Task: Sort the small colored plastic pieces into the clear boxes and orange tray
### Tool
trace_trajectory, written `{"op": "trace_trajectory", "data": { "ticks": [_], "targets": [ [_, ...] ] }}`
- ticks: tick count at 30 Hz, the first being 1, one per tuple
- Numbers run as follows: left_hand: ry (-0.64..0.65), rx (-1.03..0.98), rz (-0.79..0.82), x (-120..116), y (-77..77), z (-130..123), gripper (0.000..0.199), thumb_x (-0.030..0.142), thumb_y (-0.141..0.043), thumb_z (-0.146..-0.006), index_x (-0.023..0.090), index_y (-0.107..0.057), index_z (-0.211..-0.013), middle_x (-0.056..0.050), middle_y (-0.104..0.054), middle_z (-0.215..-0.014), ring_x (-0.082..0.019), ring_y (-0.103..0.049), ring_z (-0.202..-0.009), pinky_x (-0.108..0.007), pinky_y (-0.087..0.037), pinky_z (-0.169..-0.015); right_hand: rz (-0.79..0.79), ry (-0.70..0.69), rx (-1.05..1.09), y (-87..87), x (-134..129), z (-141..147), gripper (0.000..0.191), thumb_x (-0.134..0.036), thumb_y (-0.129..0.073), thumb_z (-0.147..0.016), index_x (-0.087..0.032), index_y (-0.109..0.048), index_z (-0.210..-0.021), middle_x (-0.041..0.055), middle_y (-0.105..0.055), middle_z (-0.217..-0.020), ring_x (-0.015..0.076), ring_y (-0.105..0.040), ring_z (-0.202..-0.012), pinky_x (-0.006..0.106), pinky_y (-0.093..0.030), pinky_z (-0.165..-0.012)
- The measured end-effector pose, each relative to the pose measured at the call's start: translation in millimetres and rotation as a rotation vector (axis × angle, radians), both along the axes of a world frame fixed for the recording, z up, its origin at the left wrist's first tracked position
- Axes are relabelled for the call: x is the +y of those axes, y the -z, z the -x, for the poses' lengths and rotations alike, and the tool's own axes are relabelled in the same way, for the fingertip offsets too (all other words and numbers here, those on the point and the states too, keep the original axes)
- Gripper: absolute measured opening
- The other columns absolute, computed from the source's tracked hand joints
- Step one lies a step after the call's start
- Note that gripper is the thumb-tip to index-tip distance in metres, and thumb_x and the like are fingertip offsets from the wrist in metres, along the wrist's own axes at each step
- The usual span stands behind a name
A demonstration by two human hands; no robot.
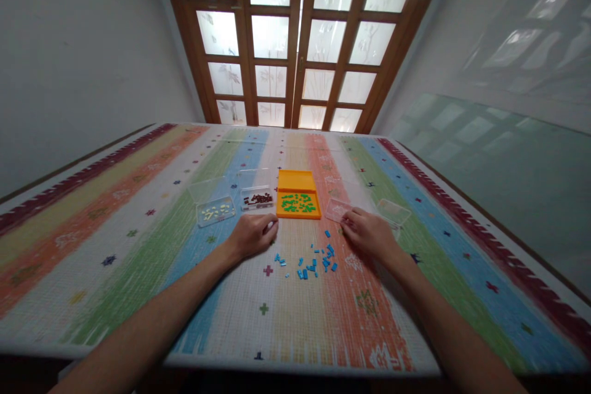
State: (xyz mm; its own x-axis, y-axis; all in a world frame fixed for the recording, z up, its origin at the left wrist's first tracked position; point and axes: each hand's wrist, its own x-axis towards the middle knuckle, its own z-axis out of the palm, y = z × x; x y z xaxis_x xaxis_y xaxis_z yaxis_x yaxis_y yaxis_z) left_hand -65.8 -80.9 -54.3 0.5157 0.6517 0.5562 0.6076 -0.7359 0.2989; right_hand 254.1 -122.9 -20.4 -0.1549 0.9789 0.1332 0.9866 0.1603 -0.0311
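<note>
My left hand (254, 236) rests on the cloth with its fingers curled, close to the near left corner of an orange box (298, 218). What it holds, if anything, cannot be made out. Lying open, the orange box has green pieces (297, 202) inside. At the right, my right hand (368, 231) has its fingers bunched together over the near right side of a clear plastic box (333, 209), hiding part of it. Whether these fingers pinch something is too small to see. Loose blue pieces (313, 263) lie scattered on the cloth between my hands.
Left of the orange box stand a clear box of dark brown pieces (257, 199) and another of pale yellow pieces (217, 212). A clear lid (394, 212) is beyond my right hand. A striped tablecloth (295, 332) covers the table; a wooden glazed door (295, 43) is behind.
</note>
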Motion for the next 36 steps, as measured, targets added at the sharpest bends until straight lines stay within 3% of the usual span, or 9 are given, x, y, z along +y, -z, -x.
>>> {"op": "trace_trajectory", "data": {
  "ticks": [10, 17, 20, 24, 28, 32, 36],
  "targets": [
    [0.006, -0.013, 0.025, 0.8, -3.9, 1.3, 0.020, 0.023, -0.053, -0.093, 0.017, -0.073, -0.092, 0.000, -0.067, -0.061, -0.012, -0.056, -0.051, -0.025, -0.047, -0.058, -0.090, -0.022, -0.015, 0.5, 0.5, 1.3, 0.027, -0.026, -0.047, -0.099, -0.018, -0.070, -0.089, 0.0100, -0.072, -0.094, 0.0179, -0.061, -0.069, 0.031, -0.025, -0.058],
    [0.078, -0.107, 0.101, -0.4, -15.1, -3.3, 0.027, 0.027, -0.057, -0.095, 0.017, -0.066, -0.118, -0.004, -0.070, -0.086, -0.014, -0.061, -0.069, -0.029, -0.053, -0.071, -0.211, -0.109, -0.005, -5.2, -1.4, 9.1, 0.022, -0.023, -0.049, -0.097, -0.019, -0.069, -0.092, 0.0082, -0.069, -0.093, 0.0175, -0.060, -0.073, 0.029, -0.024, -0.058],
    [0.159, -0.140, 0.103, -1.9, -20.0, -10.8, 0.041, 0.029, -0.063, -0.093, 0.019, -0.056, -0.132, -0.008, -0.068, -0.106, -0.018, -0.063, -0.085, -0.033, -0.054, -0.078, -0.240, -0.151, -0.007, -6.0, -4.2, 20.7, 0.027, -0.022, -0.044, -0.101, -0.019, -0.070, -0.094, 0.0075, -0.069, -0.092, 0.0169, -0.060, -0.074, 0.029, -0.025, -0.058],
    [0.194, -0.204, 0.115, 1.5, -21.3, -21.1, 0.076, 0.036, -0.078, -0.084, 0.023, -0.039, -0.147, -0.014, -0.059, -0.134, -0.024, -0.062, -0.103, -0.037, -0.055, -0.084, -0.278, -0.230, 0.012, -8.9, -9.1, 37.7, 0.028, -0.023, -0.044, -0.105, -0.019, -0.071, -0.097, 0.0074, -0.070, -0.094, 0.0161, -0.060, -0.075, 0.027, -0.028, -0.059],
    [0.185, -0.260, 0.149, 6.5, -22.3, -25.8, 0.092, 0.043, -0.086, -0.077, 0.028, -0.034, -0.151, -0.014, -0.054, -0.141, -0.027, -0.060, -0.112, -0.042, -0.056, -0.089, -0.316, -0.319, 0.018, -12.3, -12.4, 48.9, 0.026, -0.017, -0.045, -0.104, -0.020, -0.071, -0.101, 0.0069, -0.070, -0.093, 0.0160, -0.060, -0.077, 0.026, -0.031, -0.061],
    [0.195, -0.319, 0.210, 8.7, -22.9, -26.2, 0.087, 0.041, -0.087, -0.076, 0.028, -0.038, -0.147, -0.015, -0.054, -0.143, -0.026, -0.063, -0.112, -0.040, -0.057, -0.087, -0.347, -0.402, 0.050, -12.0, -13.3, 55.3, 0.024, -0.015, -0.047, -0.102, -0.020, -0.070, -0.102, 0.0068, -0.070, -0.093, 0.0159, -0.058, -0.075, 0.026, -0.033, -0.061],
    [0.234, -0.453, 0.243, 9.1, -19.3, -26.1, 0.073, 0.036, -0.086, -0.078, 0.027, -0.042, -0.135, -0.013, -0.060, -0.133, -0.024, -0.066, -0.112, -0.035, -0.059, -0.083, -0.374, -0.433, 0.080, -7.1, -14.0, 59.3, 0.022, -0.014, -0.049, -0.100, -0.019, -0.069, -0.096, 0.0075, -0.068, -0.092, 0.0157, -0.058, -0.073, 0.025, -0.035, -0.061]
  ]
}}
